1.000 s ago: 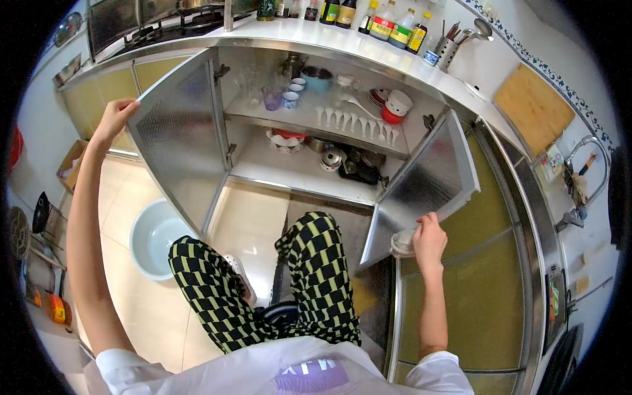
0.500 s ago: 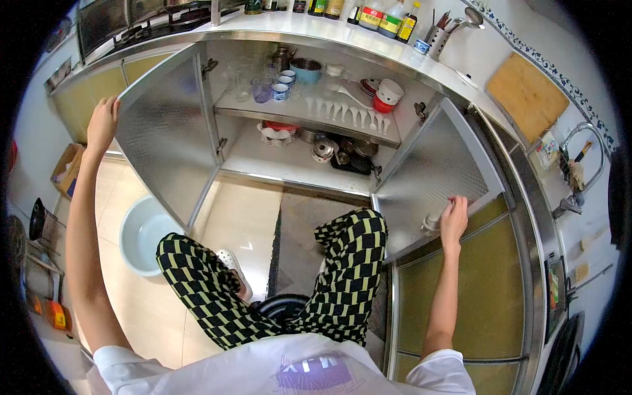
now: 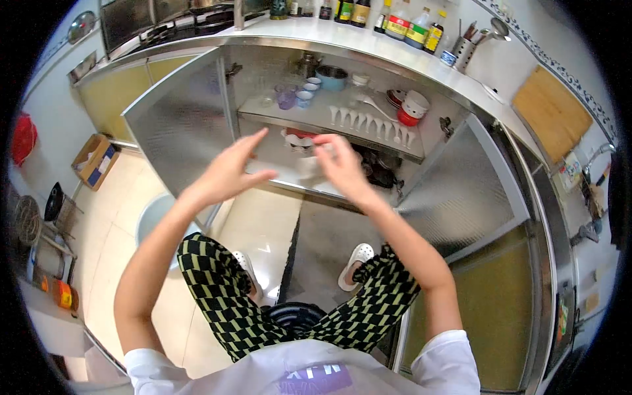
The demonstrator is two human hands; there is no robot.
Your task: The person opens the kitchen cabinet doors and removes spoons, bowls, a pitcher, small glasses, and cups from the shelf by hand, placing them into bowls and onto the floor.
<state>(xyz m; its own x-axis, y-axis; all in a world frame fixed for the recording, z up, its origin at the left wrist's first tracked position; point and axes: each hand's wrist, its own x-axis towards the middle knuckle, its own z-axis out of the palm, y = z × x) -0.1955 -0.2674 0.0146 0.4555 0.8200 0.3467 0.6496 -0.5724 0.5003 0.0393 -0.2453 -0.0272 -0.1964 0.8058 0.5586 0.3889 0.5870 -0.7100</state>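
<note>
My left hand [image 3: 227, 171] is held up in front of the open cabinet, thumb and fingers apart with nothing in them. To its right, my right hand [image 3: 339, 164] has bent fingers round a pale, blurred cloth [image 3: 311, 170] that hangs below them. Both hands are before the lower shelf. Behind them the upper shelf [image 3: 289, 117] carries blue-and-white cups [image 3: 303, 98], purple glasses [image 3: 286, 101], a blue pot [image 3: 331, 78], a row of white spoons [image 3: 370, 123] and stacked bowls [image 3: 413, 107]. Pans [image 3: 382, 172] on the lower shelf are partly hidden by my right hand.
The left cabinet door [image 3: 174, 118] and right cabinet door [image 3: 471, 191] stand open either side. A pale blue basin [image 3: 153, 220] is on the floor at left, with a cardboard box [image 3: 95, 161] beyond. Bottles [image 3: 397, 25] and a utensil holder [image 3: 464, 54] line the counter.
Both hands have left the door edges and come inward to the front of the cabinet; the cloth came along in my right hand. The camera view has shifted left.
</note>
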